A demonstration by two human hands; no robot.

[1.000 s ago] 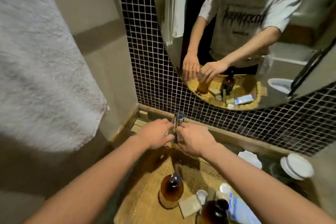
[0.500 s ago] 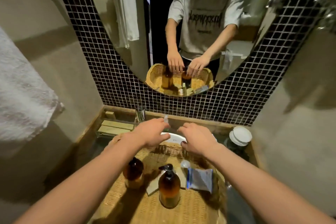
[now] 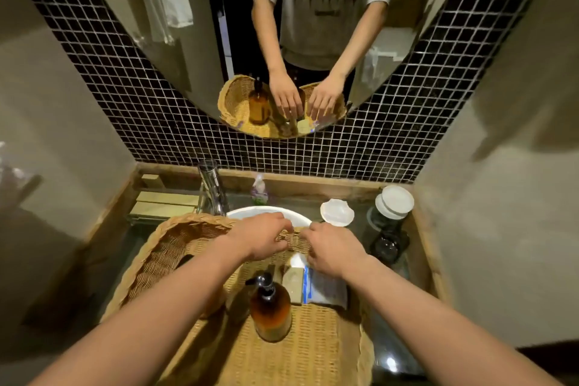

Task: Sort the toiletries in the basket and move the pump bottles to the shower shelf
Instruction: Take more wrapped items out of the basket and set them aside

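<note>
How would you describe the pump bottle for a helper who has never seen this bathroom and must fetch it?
Find the wicker basket over the sink. In its near half, between the forearms, stands the pump bottle. It alone is upright, amber with a black pump; its neighbours lie flat and pale.

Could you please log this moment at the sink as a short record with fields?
Container: woven wicker basket over the white sink basin
Pump bottle: amber bottle with black pump, upright in basket
Other contents: pale soap bar, blue-and-white packet
Left hand: at basket's far rim
Right hand: at far rim
Grasp: unclear
</note>
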